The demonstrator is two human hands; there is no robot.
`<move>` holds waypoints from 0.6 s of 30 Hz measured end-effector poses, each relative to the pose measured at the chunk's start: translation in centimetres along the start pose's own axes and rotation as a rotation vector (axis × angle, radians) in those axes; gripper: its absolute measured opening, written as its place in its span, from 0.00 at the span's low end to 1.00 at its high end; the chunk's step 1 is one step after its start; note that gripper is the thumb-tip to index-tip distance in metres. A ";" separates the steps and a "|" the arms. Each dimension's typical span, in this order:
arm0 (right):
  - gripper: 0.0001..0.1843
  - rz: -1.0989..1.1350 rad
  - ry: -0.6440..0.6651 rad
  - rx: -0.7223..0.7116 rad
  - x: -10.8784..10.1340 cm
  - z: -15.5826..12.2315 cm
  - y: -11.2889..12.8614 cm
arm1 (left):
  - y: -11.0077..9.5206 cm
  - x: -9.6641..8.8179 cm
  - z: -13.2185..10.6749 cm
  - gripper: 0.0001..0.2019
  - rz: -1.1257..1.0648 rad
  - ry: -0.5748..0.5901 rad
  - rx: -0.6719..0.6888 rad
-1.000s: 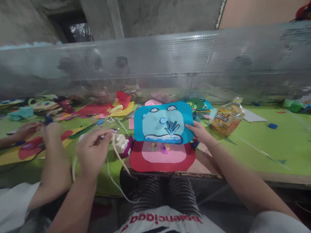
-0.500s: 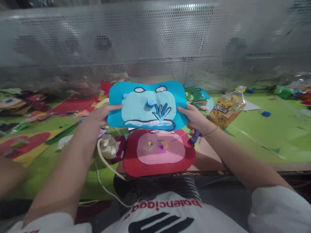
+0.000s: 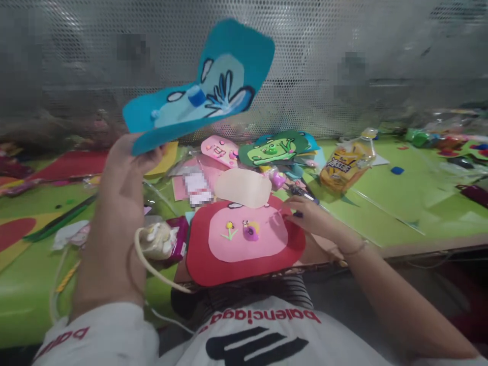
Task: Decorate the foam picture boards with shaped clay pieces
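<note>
My left hand point(image 3: 127, 162) pinches blue felt sheet point(image 3: 206, 91) by corner, up off table point(image 3: 381, 213), long axis toward 1 o'clock. My right hand point(image 3: 310, 218), fingers curled, grip unclear, touches 3 o'clock edge of red felt piece point(image 3: 202, 259); nearer of two.

Blue sheet point(image 3: 213, 96) and red sheet point(image 3: 202, 259) look matt felt, bottle point(image 3: 345, 162) glossy plastic, screen point(image 3: 343, 30) perforated metal.

Across a green table point(image 3: 419, 203): at the near edge, a red felt sheet point(image 3: 198, 254) with a pink panel; touching its far edge, a beige felt piece point(image 3: 244, 187). Behind that, a pink piece point(image 3: 219, 150) and a green felt figure point(image 3: 274, 150). Rightward, a yellow bottle point(image 3: 345, 162) on its side, then a small blue scrap point(image 3: 397, 170). Leftward, a clear packet point(image 3: 163, 241) just beside the red sheet, and farther out a green strip point(image 3: 61, 219).
</note>
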State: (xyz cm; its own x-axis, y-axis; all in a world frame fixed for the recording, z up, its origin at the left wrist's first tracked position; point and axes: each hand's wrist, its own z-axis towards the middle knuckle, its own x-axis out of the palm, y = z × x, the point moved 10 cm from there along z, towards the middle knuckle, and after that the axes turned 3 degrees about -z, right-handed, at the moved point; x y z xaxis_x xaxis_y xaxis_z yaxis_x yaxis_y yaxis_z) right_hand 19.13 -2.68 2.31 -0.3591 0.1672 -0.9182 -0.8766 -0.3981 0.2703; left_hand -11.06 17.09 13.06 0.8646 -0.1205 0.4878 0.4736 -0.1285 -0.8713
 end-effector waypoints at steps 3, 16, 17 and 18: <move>0.11 -0.238 0.175 -0.134 3.2 1.4 2.3 | -0.4 0.9 -0.4 0.18 -0.082 0.036 0.008; 0.13 -0.404 0.152 -0.021 2.0 3.4 3.9 | -3.0 0.0 -0.3 0.16 -0.055 0.020 0.136; 0.14 -0.294 0.121 -0.029 1.9 3.5 5.4 | -3.4 -0.3 -0.2 0.14 -0.037 0.007 0.164; 0.16 -0.201 0.088 -0.033 1.8 3.6 6.8 | -3.7 -0.7 -0.1 0.13 -0.017 -0.010 0.193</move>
State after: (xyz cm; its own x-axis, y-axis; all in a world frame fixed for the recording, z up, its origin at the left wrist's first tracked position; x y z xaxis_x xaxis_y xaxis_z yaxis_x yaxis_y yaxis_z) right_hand 11.36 -1.85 3.52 -0.1478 0.1677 -0.9747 -0.9162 -0.3944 0.0710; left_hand -13.40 17.60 15.94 0.8576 -0.1097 0.5024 0.5103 0.0612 -0.8578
